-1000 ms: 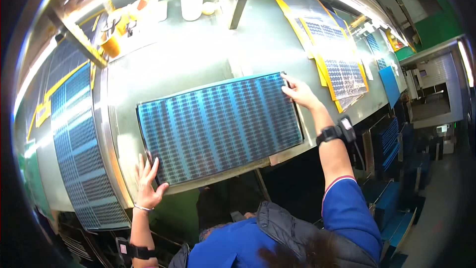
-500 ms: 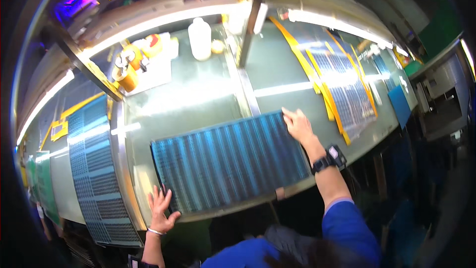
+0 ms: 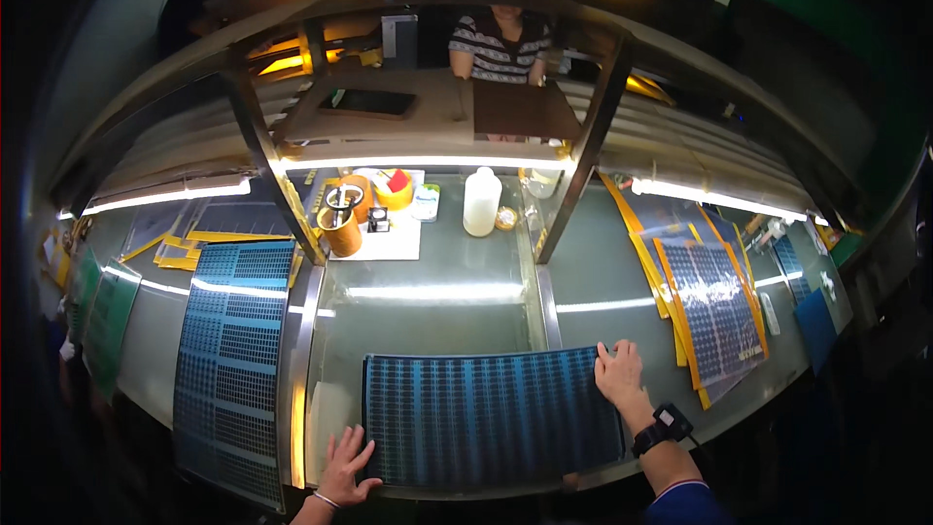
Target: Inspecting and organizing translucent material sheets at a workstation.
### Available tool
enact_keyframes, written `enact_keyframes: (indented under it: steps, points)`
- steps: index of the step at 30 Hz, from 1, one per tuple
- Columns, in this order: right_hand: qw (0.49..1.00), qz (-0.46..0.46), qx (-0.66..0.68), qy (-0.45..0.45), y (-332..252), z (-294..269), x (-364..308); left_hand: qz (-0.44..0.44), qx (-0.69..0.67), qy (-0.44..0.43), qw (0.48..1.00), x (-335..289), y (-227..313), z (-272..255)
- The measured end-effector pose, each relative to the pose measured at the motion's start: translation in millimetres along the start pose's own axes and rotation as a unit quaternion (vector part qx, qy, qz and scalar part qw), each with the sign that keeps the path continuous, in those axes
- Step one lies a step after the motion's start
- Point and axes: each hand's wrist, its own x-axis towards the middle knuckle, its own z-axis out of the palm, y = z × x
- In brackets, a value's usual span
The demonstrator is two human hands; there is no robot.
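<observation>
A large blue panel [image 3: 491, 418] with rows of small cells lies flat on the glossy grey table [image 3: 437, 316] right in front of me. My left hand [image 3: 347, 465] rests flat with fingers spread on the panel's near left corner. My right hand [image 3: 619, 373], with a black watch on its wrist, lies palm down on the panel's far right corner. Neither hand grips the panel; both press on it.
A second blue panel [image 3: 233, 360] lies to the left, a third [image 3: 717, 309] on yellow sheets to the right. Tape rolls [image 3: 338, 224], a white bottle [image 3: 481, 201] and a white tray stand at the back. A person in a striped top [image 3: 498, 47] stands behind the shelf frame.
The view has tilted up and levelled, now showing the shelf and people behind. The panel lies squarer and nearer the table's front edge, with both hands still on its corners.
</observation>
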Motion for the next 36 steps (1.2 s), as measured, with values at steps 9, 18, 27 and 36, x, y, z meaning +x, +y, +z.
enact_keyframes:
  steps: [9, 18, 27, 36]
  points:
    - [0.992, -0.034, 0.033, 0.120, -11, 37, -20, 0.098, 0.247, 0.184, 0.946, -4, 45, -6]
    - [0.991, 0.001, 0.061, 0.123, -8, 40, -27, -0.017, 0.179, 0.193, 0.965, 145, 6, 37]
    - [0.968, -0.068, 0.235, 0.059, 32, 31, -56, -0.076, 0.143, 0.199, 0.966, 151, -11, 49]
    - [0.962, -0.033, 0.251, -0.099, 90, -12, -164, -0.102, 0.128, 0.186, 0.969, 152, -8, 47]
